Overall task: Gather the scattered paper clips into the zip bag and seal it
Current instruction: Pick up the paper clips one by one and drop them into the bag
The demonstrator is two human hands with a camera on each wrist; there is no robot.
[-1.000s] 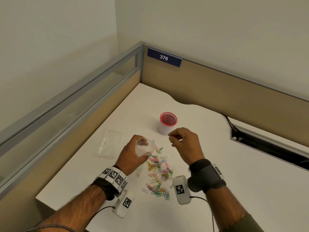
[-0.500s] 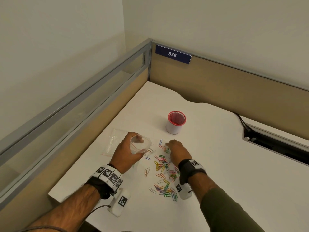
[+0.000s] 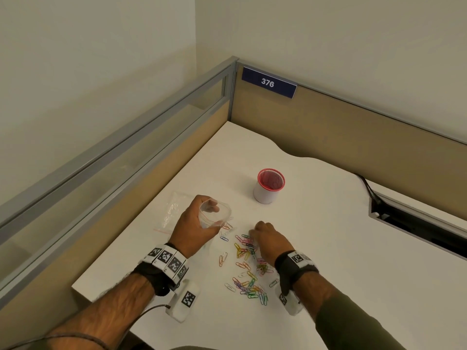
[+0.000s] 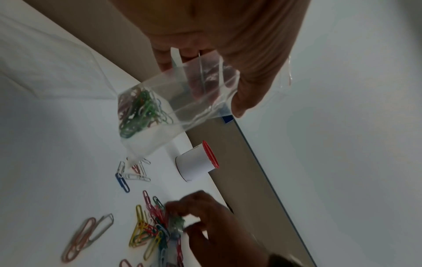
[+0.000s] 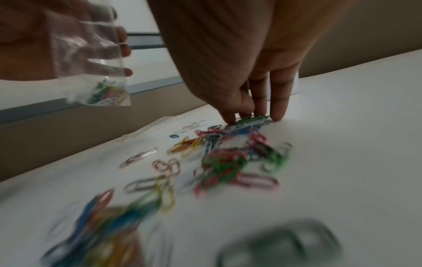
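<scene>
Left hand grips the open zip bag above the desk; right hand pinches paper clips from the pile.

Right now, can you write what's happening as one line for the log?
left hand: holds zip bag open, some clips inside | right hand: pinching paper clips on desk | many clips loose | bag unsealed
</scene>
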